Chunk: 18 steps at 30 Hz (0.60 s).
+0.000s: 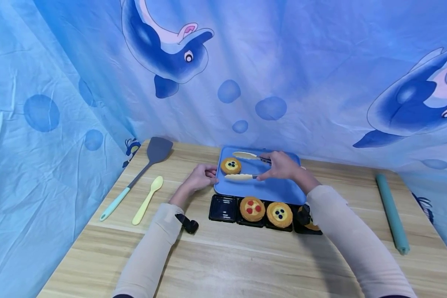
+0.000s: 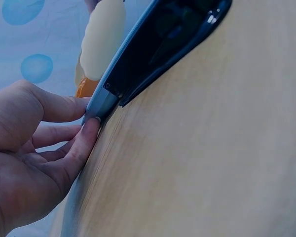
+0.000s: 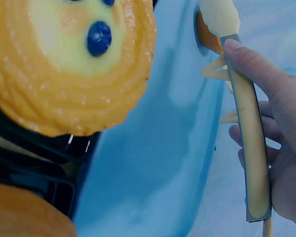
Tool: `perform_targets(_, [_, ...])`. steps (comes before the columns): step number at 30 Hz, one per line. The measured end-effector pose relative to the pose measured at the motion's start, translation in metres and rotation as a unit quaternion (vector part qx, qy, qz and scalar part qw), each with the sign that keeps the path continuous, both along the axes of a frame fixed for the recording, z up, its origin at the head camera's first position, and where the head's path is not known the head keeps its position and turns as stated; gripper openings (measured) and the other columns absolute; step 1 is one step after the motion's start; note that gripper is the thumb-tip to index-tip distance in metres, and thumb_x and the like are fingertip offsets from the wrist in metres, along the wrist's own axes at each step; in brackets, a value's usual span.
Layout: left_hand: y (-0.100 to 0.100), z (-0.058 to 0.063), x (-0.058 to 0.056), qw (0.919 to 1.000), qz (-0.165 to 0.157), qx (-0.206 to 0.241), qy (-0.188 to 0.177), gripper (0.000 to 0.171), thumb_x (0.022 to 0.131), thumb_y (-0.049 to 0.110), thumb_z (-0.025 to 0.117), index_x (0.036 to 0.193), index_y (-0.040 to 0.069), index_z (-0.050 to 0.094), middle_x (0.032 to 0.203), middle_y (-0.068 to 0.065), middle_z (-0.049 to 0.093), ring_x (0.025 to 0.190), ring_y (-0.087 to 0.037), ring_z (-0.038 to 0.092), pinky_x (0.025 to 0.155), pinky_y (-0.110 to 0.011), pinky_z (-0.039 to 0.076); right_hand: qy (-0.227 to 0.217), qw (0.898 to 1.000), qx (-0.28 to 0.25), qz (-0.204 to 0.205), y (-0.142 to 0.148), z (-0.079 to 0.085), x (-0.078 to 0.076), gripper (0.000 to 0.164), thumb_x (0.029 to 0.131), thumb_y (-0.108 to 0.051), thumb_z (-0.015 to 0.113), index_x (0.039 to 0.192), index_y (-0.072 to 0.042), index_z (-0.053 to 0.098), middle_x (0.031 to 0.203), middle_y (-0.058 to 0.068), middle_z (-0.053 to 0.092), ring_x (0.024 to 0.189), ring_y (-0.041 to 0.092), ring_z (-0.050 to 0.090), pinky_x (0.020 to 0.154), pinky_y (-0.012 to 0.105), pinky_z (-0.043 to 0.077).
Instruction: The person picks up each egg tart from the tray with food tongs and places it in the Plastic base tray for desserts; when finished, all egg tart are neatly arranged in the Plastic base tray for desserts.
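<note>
My left hand pinches the left rim of a blue tray, thumb on one side and fingers on the other in the left wrist view. A pair of tongs with cream tips is held in my right hand over the tray. The tong arms are spread, one tip behind and one in front of an egg tart with blueberries on the tray's left part. Along the tray's near side stands a black compartment box, its leftmost compartment empty. Its other compartments hold a raspberry tart, a blueberry tart and a partly hidden tart.
A grey spatula with a mint handle and a yellow spoon lie on the wooden table at the left. Toward the right edge lies a rolled teal mat. A blue dolphin-print curtain hangs behind the table.
</note>
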State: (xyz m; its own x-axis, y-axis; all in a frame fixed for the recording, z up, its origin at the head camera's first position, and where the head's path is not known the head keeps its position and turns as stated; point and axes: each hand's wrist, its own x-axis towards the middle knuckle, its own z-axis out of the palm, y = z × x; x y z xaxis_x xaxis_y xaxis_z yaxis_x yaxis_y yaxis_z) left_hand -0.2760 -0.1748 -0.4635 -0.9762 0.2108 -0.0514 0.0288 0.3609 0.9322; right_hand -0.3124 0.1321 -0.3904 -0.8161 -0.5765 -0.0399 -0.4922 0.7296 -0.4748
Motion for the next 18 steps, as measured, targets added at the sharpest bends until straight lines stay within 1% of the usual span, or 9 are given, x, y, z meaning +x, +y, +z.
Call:
perform_targets(3, [-0.0002,-0.0007,-0.0002,1.0,0.0,0.0,-0.003,0.049,0.083,-0.006,0.071,0.127,-0.016,0.055,0.106,-0.021,0.063,0.094,-0.026,0.061,0.082,-0.029,0.051,0.0,1.0,-0.003,-0.003,-0.0014,-0.0015,0.0008,0.083,0.076,-0.038,0.087,0.14,0.002,0.053,0.052,0.002,0.045,0.041,0.012,0.016,0.044,0.028,0.027])
perform_targets(6, [-0.0003,-0.0004,-0.0009,1.0,0.0,-0.001,-0.005,0.049,0.083,-0.006,0.071,0.127,-0.016,0.055,0.106,-0.021,0.063,0.094,-0.027,0.061,0.082,-0.029,0.051,-0.004,1.0,-0.004,-0.002,-0.0021,-0.0022,0.0008,0.079,0.078,-0.037,0.086,0.139,0.002,0.054,0.054,0.001,0.042,0.042,0.012,0.016,0.048,0.03,0.031])
perform_targets(8, [-0.0004,-0.0003,-0.0012,1.0,-0.001,-0.003,-0.006,0.049,0.083,-0.006,0.071,0.128,-0.016,0.055,0.107,-0.021,0.063,0.094,-0.027,0.061,0.082,-0.029,0.051,-0.01,1.0,-0.006,-0.003,-0.0024,-0.0032,0.0006,0.077,0.078,-0.036,0.085,0.139,0.001,0.055,0.056,-0.002,0.04,0.043,0.012,0.016,0.051,0.032,0.034])
perform_targets(10, [-0.0006,-0.0004,-0.0014,1.0,-0.002,-0.006,-0.006,0.049,0.083,-0.006,0.071,0.128,-0.016,0.055,0.106,-0.021,0.063,0.094,-0.027,0.061,0.082,-0.03,0.052,-0.015,1.0,-0.006,-0.003,-0.0025,-0.0047,0.0003,0.076,0.079,-0.036,0.085,0.139,0.001,0.055,0.053,-0.002,0.036,0.043,0.012,0.016,0.053,0.033,0.036])
perform_targets(12, [-0.0006,-0.0008,-0.0017,0.9999,-0.002,-0.007,-0.007,0.049,0.083,-0.006,0.071,0.128,-0.015,0.055,0.106,-0.019,0.063,0.094,-0.027,0.06,0.082,-0.03,0.051,-0.017,1.0,-0.007,-0.004,-0.0026,-0.006,0.0003,0.076,0.08,-0.036,0.084,0.139,0.0,0.055,0.052,-0.003,0.035,0.043,0.012,0.016,0.053,0.033,0.036])
perform_targets(14, [-0.0007,-0.0011,-0.0017,1.0,-0.001,-0.007,-0.007,0.048,0.083,-0.006,0.071,0.128,-0.015,0.055,0.105,-0.019,0.063,0.094,-0.026,0.06,0.082,-0.03,0.051,-0.015,1.0,-0.009,-0.007,-0.0027,-0.0072,0.0002,0.075,0.08,-0.036,0.084,0.139,0.0,0.055,0.05,-0.003,0.032,0.043,0.012,0.017,0.051,0.032,0.033])
perform_targets(15, [-0.0007,-0.0012,-0.0017,1.0,0.0,-0.006,-0.007,0.048,0.083,-0.006,0.071,0.128,-0.015,0.055,0.105,-0.019,0.063,0.094,-0.026,0.06,0.082,-0.029,0.051,-0.014,1.0,-0.012,-0.008,-0.0028,-0.0076,0.0002,0.074,0.08,-0.035,0.084,0.139,0.0,0.055,0.05,-0.003,0.034,0.042,0.012,0.017,0.05,0.032,0.032])
perform_targets(18, [-0.0003,-0.001,-0.0012,1.0,0.001,-0.003,-0.003,0.047,0.083,-0.006,0.071,0.127,-0.015,0.056,0.105,-0.019,0.063,0.093,-0.025,0.06,0.081,-0.029,0.051,-0.01,1.0,-0.017,-0.012,-0.0028,-0.0092,0.0002,0.073,0.08,-0.036,0.084,0.138,0.0,0.056,0.05,-0.003,0.032,0.043,0.012,0.017,0.048,0.031,0.029])
